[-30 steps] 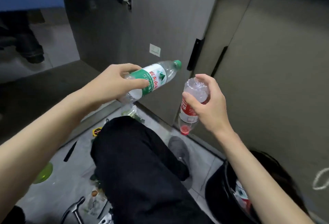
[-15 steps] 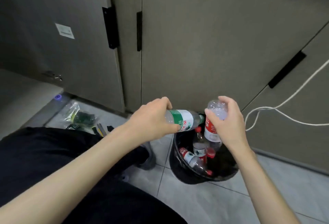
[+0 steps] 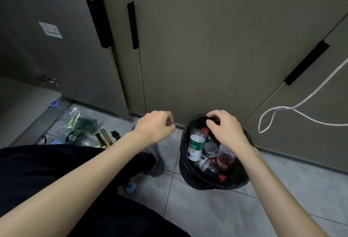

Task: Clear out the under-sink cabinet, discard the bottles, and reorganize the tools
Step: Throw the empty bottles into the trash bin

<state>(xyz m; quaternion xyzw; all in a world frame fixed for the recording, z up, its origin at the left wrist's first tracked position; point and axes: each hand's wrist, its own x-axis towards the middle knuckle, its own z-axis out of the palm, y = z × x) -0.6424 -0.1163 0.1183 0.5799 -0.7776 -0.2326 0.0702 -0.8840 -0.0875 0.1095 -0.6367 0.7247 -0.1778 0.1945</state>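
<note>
My right hand (image 3: 225, 129) hangs over the bin (image 3: 243, 178), fingers loosely curled and holding nothing; the bottles (image 3: 196, 147) lie in the bin just beneath it. My left hand (image 3: 155, 126), left of the bin, is loosely curled and empty, with the tools (image 3: 103, 138) on the floor further left.

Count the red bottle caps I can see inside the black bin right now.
2. One red cap sits near the far side of the black bin, beside the right hand; another lies at the near side. More may be hidden under the hand or bottles.

Bare forearms, black trousers (image 3: 56, 170)
</note>
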